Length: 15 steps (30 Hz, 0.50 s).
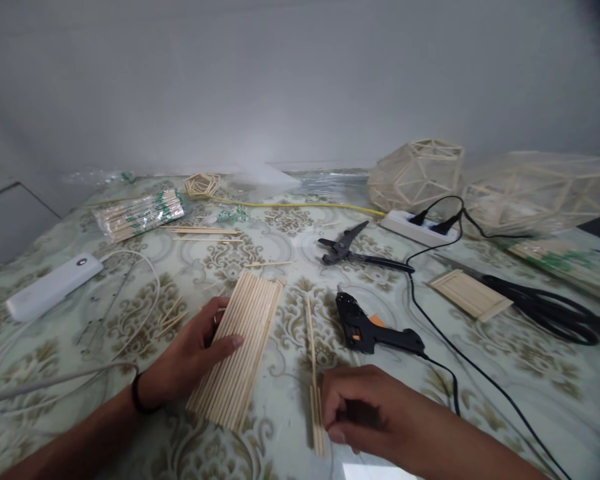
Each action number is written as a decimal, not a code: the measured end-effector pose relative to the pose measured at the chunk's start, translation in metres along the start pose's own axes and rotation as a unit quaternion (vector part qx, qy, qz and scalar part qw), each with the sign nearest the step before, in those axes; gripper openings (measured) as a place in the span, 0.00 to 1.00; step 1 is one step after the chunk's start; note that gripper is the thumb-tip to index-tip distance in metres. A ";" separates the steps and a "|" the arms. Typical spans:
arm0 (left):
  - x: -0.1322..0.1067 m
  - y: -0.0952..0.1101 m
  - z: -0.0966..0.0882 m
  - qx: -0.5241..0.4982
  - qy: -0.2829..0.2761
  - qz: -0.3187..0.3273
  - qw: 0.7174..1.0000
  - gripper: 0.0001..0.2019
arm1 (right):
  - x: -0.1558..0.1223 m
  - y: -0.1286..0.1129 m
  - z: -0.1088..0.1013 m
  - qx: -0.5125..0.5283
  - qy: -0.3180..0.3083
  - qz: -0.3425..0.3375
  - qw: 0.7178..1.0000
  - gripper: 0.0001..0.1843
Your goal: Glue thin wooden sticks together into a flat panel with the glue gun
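Note:
My left hand (200, 353) grips the left edge of a flat panel of thin wooden sticks (240, 347) laid side by side. Its thumb lies on top, and the fingers go partly out of sight beneath. To the right, my right hand (365, 413) is curled, with its fingertips against a few loose wooden sticks (317, 417); one of these reaches farther forward than the rest. How firmly they are pinched is hard to see. A black glue gun (375, 327) lies on its side just beyond my right hand.
Pliers (347, 250), a power strip (415, 227), black scissors (535, 300) and a small wooden panel (470, 293) lie right. Stick-framed polyhedra (417, 177) stand behind. A bagged stick bundle (143, 213) and white device (55, 287) are left. Cords cross the patterned tablecloth (290, 253).

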<state>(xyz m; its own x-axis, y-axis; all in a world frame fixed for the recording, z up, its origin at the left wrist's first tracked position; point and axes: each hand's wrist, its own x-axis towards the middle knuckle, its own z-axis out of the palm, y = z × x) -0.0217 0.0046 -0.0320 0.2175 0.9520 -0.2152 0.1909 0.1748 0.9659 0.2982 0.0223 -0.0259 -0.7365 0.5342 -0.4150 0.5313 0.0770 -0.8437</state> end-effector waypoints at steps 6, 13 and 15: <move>-0.001 0.000 0.001 -0.003 0.003 0.000 1.000 0.25 | -0.001 -0.001 0.000 0.002 0.002 0.000 1.000 0.23; -0.001 0.002 0.001 -0.006 0.002 -0.003 1.000 0.25 | 0.000 0.001 0.001 0.005 0.001 -0.010 1.000 0.22; -0.001 0.001 0.001 -0.006 0.002 -0.004 1.000 0.25 | -0.001 0.000 0.000 0.004 0.001 -0.014 1.000 0.22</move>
<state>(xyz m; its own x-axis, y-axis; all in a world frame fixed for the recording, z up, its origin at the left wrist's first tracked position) -0.0211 0.0039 -0.0306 0.2119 0.9518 -0.2217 0.1802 0.1849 0.9661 0.2988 0.0217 -0.0259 -0.7498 0.5337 -0.3911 0.5077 0.0850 -0.8574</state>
